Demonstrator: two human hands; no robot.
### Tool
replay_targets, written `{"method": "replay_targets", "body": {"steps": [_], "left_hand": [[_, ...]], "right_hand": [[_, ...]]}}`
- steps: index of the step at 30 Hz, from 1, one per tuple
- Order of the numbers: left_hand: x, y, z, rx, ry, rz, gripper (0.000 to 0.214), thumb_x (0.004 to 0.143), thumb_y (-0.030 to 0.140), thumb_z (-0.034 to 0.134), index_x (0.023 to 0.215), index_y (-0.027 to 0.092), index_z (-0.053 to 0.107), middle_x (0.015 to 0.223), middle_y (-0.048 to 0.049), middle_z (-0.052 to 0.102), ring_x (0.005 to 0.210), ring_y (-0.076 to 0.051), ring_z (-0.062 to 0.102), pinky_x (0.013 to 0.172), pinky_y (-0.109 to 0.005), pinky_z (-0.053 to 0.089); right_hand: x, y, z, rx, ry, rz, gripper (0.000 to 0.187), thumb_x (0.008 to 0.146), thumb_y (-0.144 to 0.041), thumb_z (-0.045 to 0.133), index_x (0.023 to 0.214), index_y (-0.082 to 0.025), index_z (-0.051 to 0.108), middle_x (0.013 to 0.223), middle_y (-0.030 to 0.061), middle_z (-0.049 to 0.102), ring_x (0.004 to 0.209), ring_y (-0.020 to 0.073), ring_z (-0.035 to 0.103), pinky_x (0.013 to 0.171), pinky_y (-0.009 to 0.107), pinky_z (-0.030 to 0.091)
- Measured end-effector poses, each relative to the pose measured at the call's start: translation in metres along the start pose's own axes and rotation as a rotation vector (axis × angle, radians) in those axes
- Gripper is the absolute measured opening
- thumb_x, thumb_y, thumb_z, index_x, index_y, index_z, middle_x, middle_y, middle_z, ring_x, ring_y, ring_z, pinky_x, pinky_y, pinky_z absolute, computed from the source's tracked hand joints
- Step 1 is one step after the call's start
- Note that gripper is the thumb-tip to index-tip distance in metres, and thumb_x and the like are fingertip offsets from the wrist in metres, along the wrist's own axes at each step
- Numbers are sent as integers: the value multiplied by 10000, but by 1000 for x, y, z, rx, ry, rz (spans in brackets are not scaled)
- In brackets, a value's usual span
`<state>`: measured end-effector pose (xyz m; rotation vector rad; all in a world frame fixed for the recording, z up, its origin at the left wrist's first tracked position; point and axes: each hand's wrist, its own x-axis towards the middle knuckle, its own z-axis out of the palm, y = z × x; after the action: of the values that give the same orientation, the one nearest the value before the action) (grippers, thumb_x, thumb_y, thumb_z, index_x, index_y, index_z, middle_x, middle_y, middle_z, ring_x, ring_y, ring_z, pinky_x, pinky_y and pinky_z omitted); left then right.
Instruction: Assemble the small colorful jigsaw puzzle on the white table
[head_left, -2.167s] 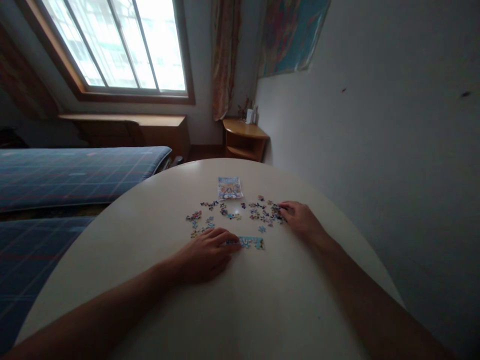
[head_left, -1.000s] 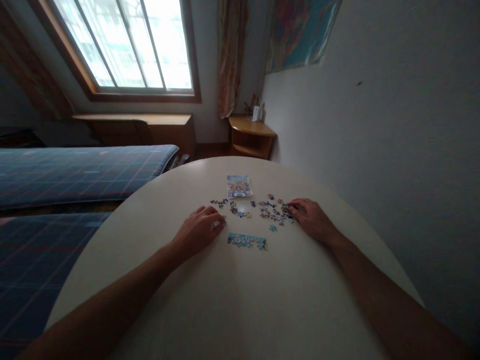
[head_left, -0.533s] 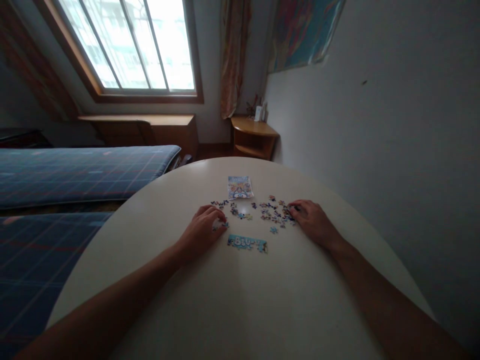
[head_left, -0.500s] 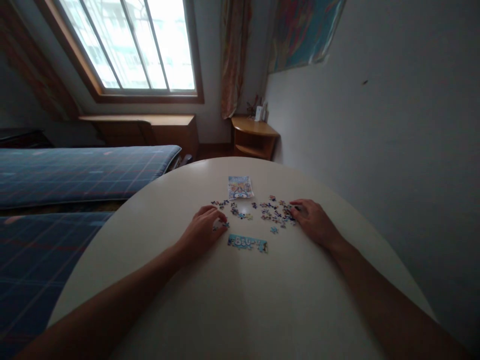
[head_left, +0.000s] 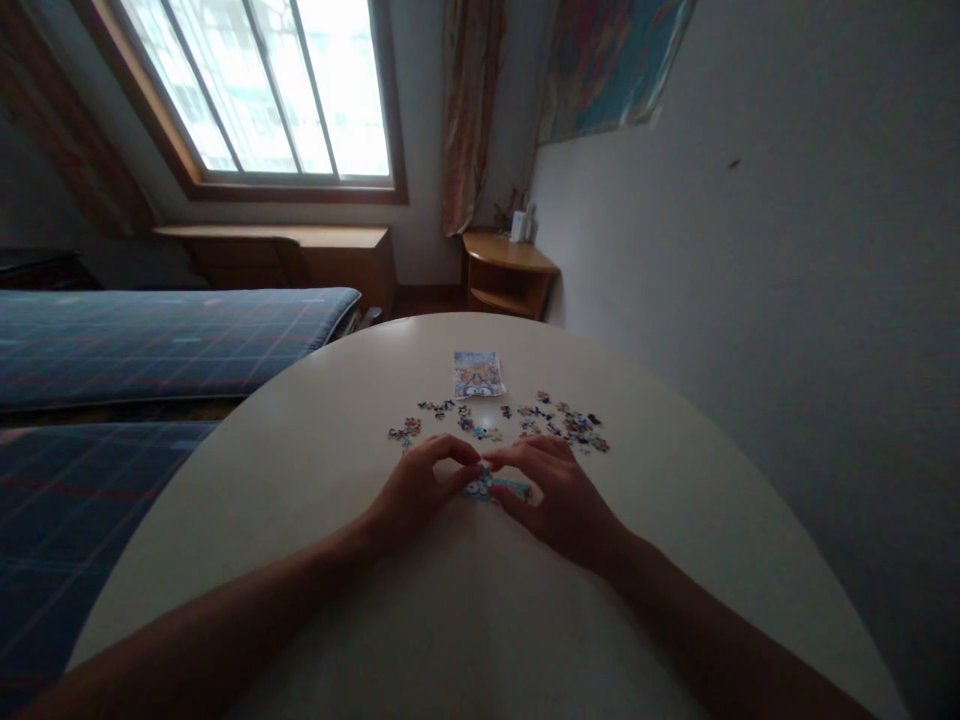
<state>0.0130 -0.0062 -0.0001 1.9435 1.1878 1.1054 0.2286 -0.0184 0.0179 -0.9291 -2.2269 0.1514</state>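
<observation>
A strip of joined jigsaw pieces [head_left: 514,487], mostly light blue, lies on the table below my fingers, which cover much of it. My left hand [head_left: 421,483] is closed in a pinch on a small bluish jigsaw piece [head_left: 486,470] at the strip's upper edge. From the other side, my right hand [head_left: 553,492] curls in, its index fingertip and thumb at that same piece. The fingertips of both hands nearly meet. Beyond them lie loose jigsaw pieces [head_left: 577,424] on the right, a smaller group [head_left: 406,430] on the left, and several more between.
A printed picture sheet [head_left: 478,375] lies behind the pieces on the round white table [head_left: 360,620]. A bed with a blue plaid cover [head_left: 150,345] stands left. A wooden corner shelf [head_left: 511,255] and a white wall [head_left: 787,300] lie beyond and right.
Both hands have moved inward and met over the blue strip. My right hand has left the loose pieces on the right; my left hand has come rightward from the left group.
</observation>
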Motion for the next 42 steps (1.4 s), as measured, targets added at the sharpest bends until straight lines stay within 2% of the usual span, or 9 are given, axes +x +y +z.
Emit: {"method": "replay_targets", "body": {"steps": [3, 7, 11, 13, 17, 19, 26, 34, 42], "left_hand": [[0, 1, 3, -93, -9, 11, 104, 848, 288, 701, 853, 191, 663, 842, -5, 716, 794, -156, 673, 770, -278, 536], [0, 0, 4, -151, -60, 25, 138, 841, 295, 706, 869, 175, 643, 829, -11, 714, 771, -151, 685, 743, -270, 553], [-1, -1, 3, -32, -61, 90, 85, 889, 265, 658, 911, 183, 650, 860, -23, 715, 800, -160, 686, 764, -299, 559], [-2, -1, 1, 93, -90, 195, 65, 910, 239, 631, 939, 192, 665, 915, -41, 721, 860, -175, 681, 809, -329, 555], [-4, 1, -3, 284, -267, 508, 146, 928, 190, 586, 1046, 206, 671, 1084, -59, 728, 1034, -197, 661, 925, -366, 534], [-4, 2, -4, 379, -324, 578, 173, 950, 183, 546, 1065, 210, 672, 1131, -53, 723, 1066, -200, 658, 948, -381, 531], [-7, -1, -4, 570, -327, 559, 255, 977, 169, 476, 1159, 203, 652, 1217, -71, 690, 1100, -221, 648, 880, -399, 575], [-7, 3, -5, 565, -340, 555, 255, 962, 170, 483, 1162, 199, 638, 1224, -66, 682, 1102, -233, 640, 870, -417, 581], [-7, 3, -5, 561, -349, 541, 252, 951, 160, 494, 1160, 198, 630, 1228, -68, 675, 1116, -225, 632, 886, -416, 576]], "right_hand": [[1, -3, 3, 20, 26, -67, 206, 893, -243, 695, 1098, -241, 675, 943, 27, 762, 917, 206, 665, 883, 380, 447], [0, 1, 4, 67, 11, -70, 139, 923, -245, 661, 1056, -242, 703, 893, 19, 755, 862, 185, 659, 849, 357, 463], [-2, 8, 0, 88, -25, -49, 160, 935, -266, 644, 1074, -234, 715, 885, 27, 757, 855, 185, 665, 832, 349, 483], [-2, 14, -4, 92, -24, -8, 167, 934, -291, 645, 1068, -229, 724, 880, 27, 763, 845, 184, 678, 818, 342, 493], [-3, 32, -13, 34, -4, 97, 183, 893, -342, 698, 1033, -232, 740, 857, 29, 770, 812, 194, 700, 819, 355, 496], [-4, 38, -15, 3, -14, 113, 182, 865, -349, 730, 1007, -237, 741, 823, 22, 762, 807, 204, 704, 836, 373, 489], [-8, 43, -9, -3, -82, 75, 201, 754, -328, 834, 921, -260, 745, 940, 39, 739, 945, 220, 677, 891, 386, 469], [-8, 38, -7, 17, -189, 75, 221, 767, -291, 821, 967, -279, 730, 999, 31, 714, 1000, 222, 642, 958, 432, 411], [-6, 34, -10, 35, -238, 96, 201, 787, -293, 791, 974, -266, 725, 1024, 34, 708, 1020, 220, 634, 963, 434, 415]]}}
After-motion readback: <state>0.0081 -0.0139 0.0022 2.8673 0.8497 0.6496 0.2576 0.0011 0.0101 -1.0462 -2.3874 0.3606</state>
